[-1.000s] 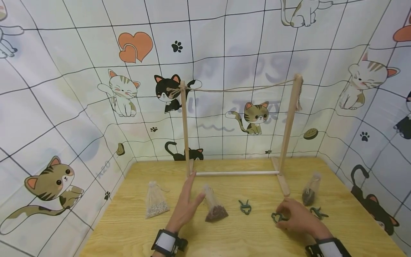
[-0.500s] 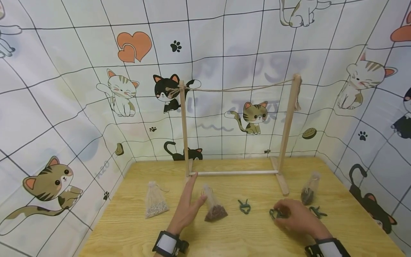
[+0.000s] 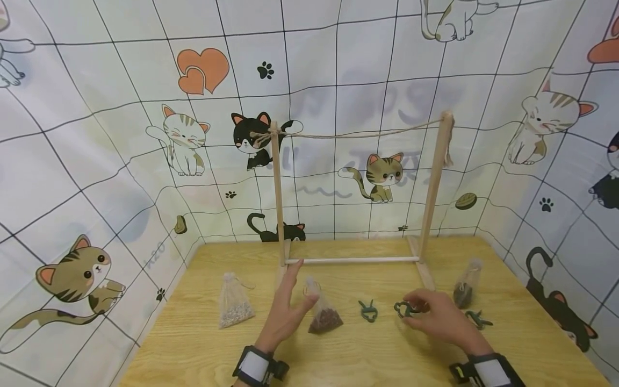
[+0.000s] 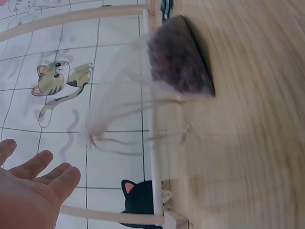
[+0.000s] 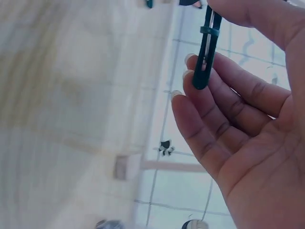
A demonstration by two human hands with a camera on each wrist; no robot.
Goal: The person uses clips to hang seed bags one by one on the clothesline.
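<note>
My right hand (image 3: 441, 321) pinches a dark green plant clip (image 3: 401, 309) between thumb and fingers. The right wrist view shows the narrow handle end of the clip (image 5: 206, 52) beside the curled fingertips. My left hand (image 3: 281, 317) is held with its fingers extended and thumb apart, just left of a sheer drawstring pouch (image 3: 325, 321) with dark brown bits in it. In the left wrist view that pouch (image 4: 178, 62) stands beyond the fingers. A second green clip (image 3: 369, 311) lies between the hands, and a third clip (image 3: 477, 320) lies right of my right hand.
Behind the hands stands a wooden frame (image 3: 434, 193) with a white bottom rod (image 3: 358, 260) and a twine (image 3: 358, 136) strung between its posts. A pouch of pale grains (image 3: 235, 306) lies at left, a dark-filled pouch (image 3: 465, 287) at right. Cat-print cloth surrounds the table.
My right hand has lifted slightly and moved left, bringing the clip with it. My left hand has shifted a little to the right, nearer the middle pouch.
</note>
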